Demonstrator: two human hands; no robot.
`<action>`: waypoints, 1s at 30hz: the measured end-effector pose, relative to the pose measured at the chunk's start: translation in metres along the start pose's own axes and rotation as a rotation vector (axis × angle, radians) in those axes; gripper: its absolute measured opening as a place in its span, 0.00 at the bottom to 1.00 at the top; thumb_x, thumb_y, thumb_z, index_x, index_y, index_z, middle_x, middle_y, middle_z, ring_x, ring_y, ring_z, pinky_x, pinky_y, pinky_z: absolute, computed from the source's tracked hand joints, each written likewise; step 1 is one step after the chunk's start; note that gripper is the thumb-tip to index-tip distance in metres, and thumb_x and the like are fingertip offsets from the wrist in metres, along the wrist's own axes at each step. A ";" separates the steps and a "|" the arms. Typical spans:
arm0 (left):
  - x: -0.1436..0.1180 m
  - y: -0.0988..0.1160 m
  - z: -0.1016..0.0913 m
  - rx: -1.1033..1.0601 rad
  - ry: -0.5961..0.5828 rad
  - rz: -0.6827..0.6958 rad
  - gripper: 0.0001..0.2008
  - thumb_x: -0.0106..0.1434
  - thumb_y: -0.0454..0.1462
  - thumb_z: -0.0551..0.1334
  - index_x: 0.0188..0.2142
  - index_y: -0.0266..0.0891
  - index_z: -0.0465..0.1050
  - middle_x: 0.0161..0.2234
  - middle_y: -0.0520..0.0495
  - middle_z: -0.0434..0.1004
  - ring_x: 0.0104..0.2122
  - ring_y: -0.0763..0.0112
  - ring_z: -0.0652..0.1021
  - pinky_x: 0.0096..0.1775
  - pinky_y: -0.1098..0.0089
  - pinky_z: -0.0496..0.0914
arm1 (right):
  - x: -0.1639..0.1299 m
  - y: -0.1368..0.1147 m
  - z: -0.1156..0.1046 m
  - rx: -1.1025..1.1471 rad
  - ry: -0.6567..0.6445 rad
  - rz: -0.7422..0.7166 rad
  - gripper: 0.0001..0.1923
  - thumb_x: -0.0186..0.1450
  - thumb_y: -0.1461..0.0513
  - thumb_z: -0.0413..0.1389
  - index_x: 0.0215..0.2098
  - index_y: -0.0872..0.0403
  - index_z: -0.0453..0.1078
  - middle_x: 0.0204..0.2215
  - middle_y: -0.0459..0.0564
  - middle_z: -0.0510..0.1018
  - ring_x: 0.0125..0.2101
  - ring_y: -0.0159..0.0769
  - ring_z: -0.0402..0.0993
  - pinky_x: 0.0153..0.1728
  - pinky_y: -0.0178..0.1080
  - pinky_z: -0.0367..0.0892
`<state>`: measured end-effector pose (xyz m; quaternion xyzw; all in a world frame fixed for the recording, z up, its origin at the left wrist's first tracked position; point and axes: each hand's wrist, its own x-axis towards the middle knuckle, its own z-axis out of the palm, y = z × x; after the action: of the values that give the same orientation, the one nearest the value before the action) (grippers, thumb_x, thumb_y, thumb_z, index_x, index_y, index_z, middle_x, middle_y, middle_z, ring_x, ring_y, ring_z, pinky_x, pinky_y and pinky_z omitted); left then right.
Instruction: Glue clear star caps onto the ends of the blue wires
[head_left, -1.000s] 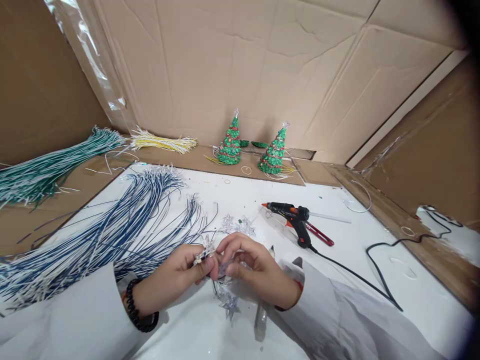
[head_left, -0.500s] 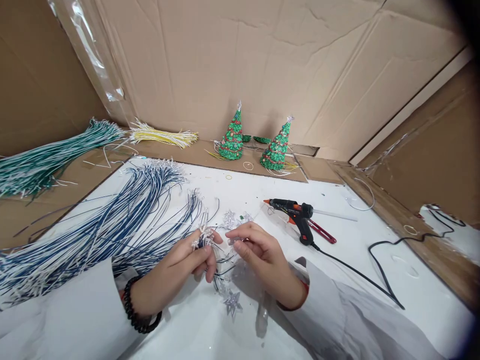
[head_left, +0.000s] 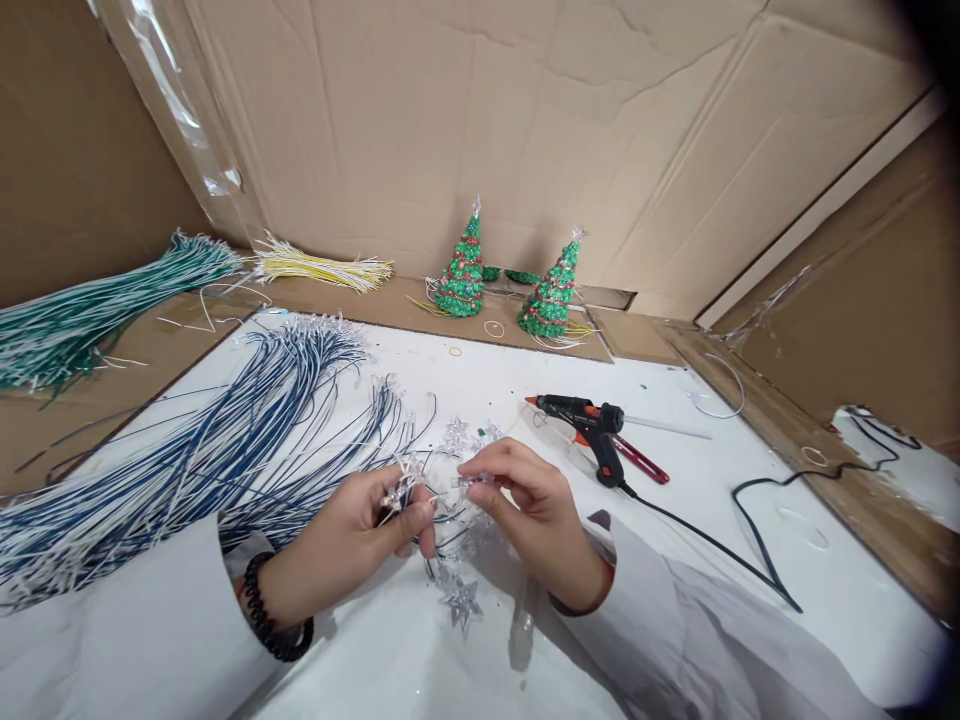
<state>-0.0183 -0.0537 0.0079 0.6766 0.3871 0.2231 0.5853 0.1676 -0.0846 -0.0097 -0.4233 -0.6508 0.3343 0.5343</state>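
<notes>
Head view: the left grip is closed, thumb and fingers pinching a clear-tipped LED cluster. Just to its right, the right grip has thumb and forefinger nearly together on a small clear plastic piece, whose full shape is hidden. Below and between the two grips, a clear plastic star lies on the white desk; more clear stars sit just beyond the fingertips. Blue-and-white LED wires spread left of the left grip, with a green-and-white wire bundle farther out. Beyond and right of the right grip lies a hot glue gun, a slim red tool beside its handle. Two miniature Christmas trees stand well beyond both grips.
</notes>
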 end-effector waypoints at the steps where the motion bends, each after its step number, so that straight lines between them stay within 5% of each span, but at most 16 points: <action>1: 0.000 0.000 0.000 0.000 0.001 -0.004 0.15 0.60 0.46 0.57 0.25 0.38 0.62 0.21 0.52 0.73 0.21 0.75 0.67 0.26 0.75 0.62 | 0.000 -0.001 -0.001 -0.024 -0.010 -0.017 0.07 0.62 0.63 0.56 0.38 0.50 0.74 0.31 0.48 0.71 0.32 0.32 0.68 0.32 0.36 0.64; 17: -0.001 -0.005 -0.001 0.161 0.003 0.106 0.18 0.62 0.47 0.55 0.23 0.36 0.67 0.20 0.51 0.71 0.21 0.73 0.69 0.26 0.74 0.63 | -0.003 -0.002 -0.001 -0.167 -0.126 -0.134 0.15 0.65 0.64 0.52 0.49 0.47 0.70 0.30 0.47 0.68 0.30 0.31 0.65 0.30 0.35 0.63; 30: 0.001 -0.012 0.002 0.170 -0.027 0.230 0.16 0.64 0.42 0.53 0.23 0.36 0.62 0.17 0.55 0.65 0.20 0.77 0.67 0.28 0.75 0.61 | -0.009 -0.002 0.007 -0.144 -0.057 -0.106 0.09 0.64 0.63 0.52 0.38 0.50 0.75 0.22 0.44 0.61 0.24 0.30 0.61 0.25 0.35 0.63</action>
<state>-0.0195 -0.0543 -0.0042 0.7666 0.3165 0.2462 0.5015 0.1615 -0.0931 -0.0132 -0.4161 -0.7095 0.2698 0.5007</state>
